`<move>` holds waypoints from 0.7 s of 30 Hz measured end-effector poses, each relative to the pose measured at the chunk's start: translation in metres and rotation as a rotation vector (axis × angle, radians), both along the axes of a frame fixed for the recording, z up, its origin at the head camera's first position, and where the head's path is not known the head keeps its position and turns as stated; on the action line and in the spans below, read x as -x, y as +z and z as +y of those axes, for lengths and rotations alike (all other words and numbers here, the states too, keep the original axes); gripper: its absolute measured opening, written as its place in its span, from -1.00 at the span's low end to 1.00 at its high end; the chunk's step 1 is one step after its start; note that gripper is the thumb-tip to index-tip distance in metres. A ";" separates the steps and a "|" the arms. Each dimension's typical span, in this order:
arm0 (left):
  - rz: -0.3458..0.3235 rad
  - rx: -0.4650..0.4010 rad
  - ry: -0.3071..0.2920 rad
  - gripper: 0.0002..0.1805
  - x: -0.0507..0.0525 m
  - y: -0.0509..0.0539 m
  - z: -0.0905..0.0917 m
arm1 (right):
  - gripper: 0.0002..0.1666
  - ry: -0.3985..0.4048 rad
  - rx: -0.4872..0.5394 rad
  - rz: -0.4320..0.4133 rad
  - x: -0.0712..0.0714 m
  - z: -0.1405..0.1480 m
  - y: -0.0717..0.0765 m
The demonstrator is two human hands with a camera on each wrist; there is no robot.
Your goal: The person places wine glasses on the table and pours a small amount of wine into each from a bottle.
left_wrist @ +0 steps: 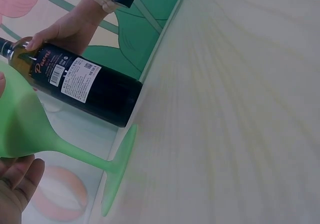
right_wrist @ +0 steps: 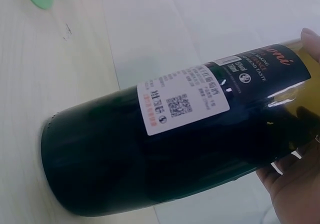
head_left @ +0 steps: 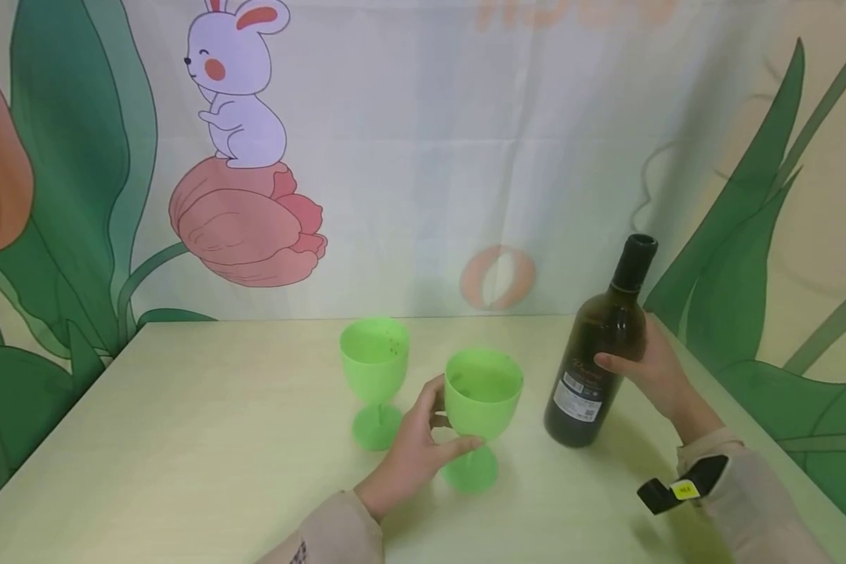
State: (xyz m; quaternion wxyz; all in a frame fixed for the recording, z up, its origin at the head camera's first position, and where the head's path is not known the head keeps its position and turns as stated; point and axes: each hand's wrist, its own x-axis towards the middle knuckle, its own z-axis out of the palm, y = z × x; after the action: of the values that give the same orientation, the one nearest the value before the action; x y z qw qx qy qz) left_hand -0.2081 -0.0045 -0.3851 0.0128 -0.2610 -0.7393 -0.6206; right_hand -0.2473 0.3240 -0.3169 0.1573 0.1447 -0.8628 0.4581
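In the head view my left hand (head_left: 412, 446) grips a green plastic goblet (head_left: 483, 395), thumb at the lower bowl and fingers round its far side. This goblet's foot is on or just above the table; I cannot tell which. A second green goblet (head_left: 375, 360) stands upright just left of it, untouched. On the right, my right hand (head_left: 652, 376) holds a dark wine bottle (head_left: 592, 368) round its upper body, neck up. The bottle's white label (right_wrist: 182, 100) shows in the right wrist view. Whether its base touches the table is unclear.
A pale wooden table (head_left: 183, 415) lies beneath everything. Behind it hangs a printed cloth (head_left: 395, 157) with a rabbit, tulips and leaves. A black strap (head_left: 684, 486) with a yellow tag is on the right wrist.
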 end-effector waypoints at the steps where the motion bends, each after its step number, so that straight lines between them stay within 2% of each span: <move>1: 0.000 0.001 0.001 -0.11 0.000 0.000 0.000 | -0.14 0.001 0.005 -0.007 0.000 0.000 -0.001; 8: -0.009 -0.008 0.012 -0.12 -0.001 -0.001 0.002 | -0.15 -0.012 0.028 -0.027 -0.003 -0.001 -0.003; 12: -0.005 -0.008 0.014 -0.12 -0.001 -0.001 0.002 | -0.21 -0.021 0.051 -0.011 -0.005 -0.003 -0.005; 21: 0.001 0.016 0.015 -0.14 0.000 0.000 0.001 | -0.19 -0.023 0.044 0.004 -0.011 -0.004 -0.014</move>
State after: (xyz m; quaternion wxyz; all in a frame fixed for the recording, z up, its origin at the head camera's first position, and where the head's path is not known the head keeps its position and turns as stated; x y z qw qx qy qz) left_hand -0.2082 -0.0035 -0.3848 0.0157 -0.2557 -0.7461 -0.6145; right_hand -0.2364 0.3196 -0.3313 0.1676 0.1323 -0.8538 0.4748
